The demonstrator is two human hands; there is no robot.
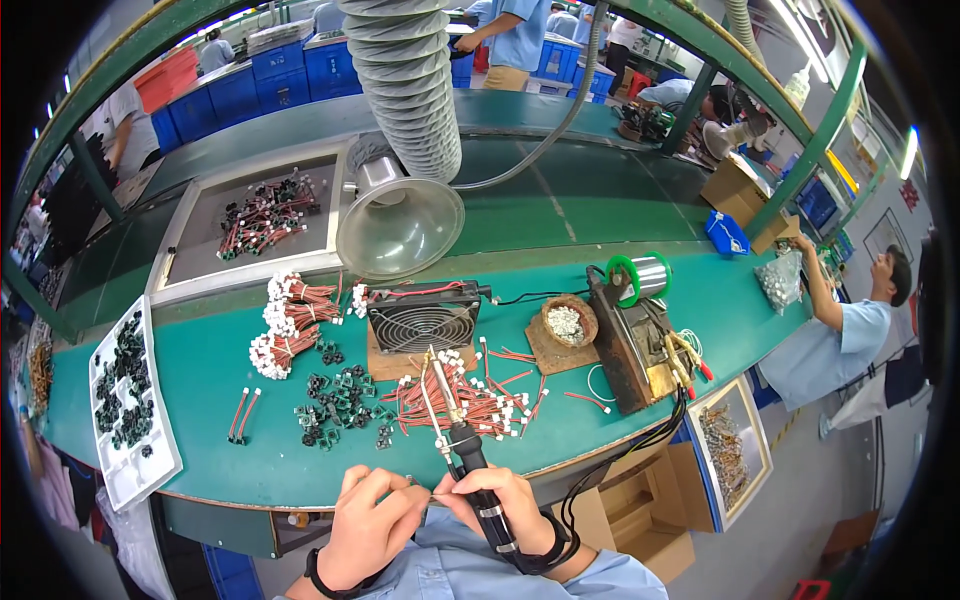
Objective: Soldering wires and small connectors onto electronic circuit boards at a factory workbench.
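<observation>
At the near edge of the green workbench (620, 420), the person's right hand (512, 512) is closed around the black handle of a soldering iron (462, 452), whose metal shaft points away from the body over a loose heap of short red wire leads (470, 400). The left hand (372, 522) sits just beside it, thumb and forefinger pinched together on something very fine, probably a single lead, though it is too small to tell for certain. The two hands nearly touch above the bench edge.

The iron looks light and rigid; its insulated grip is the only sensible place to hold, since the bare shaft is likely hot, and the trailing cable (600, 470) may tug at the wrist. The leads appear thin, limp and easily bent, best taken near one end between fingertips.

Beyond the heap stands a small square fan (422, 318) on a board, with bundled red harnesses with white connectors (285, 325) to its left and small black components (340, 400) scattered below them. A white tray (128, 470) of similar black parts lies at the far left. To the right are a shallow bowl of cleaning material (568, 322), a dark iron stand (625, 350) and a green solder spool (640, 275). A ribbed extraction hose with funnel (400, 215) hangs above
</observation>
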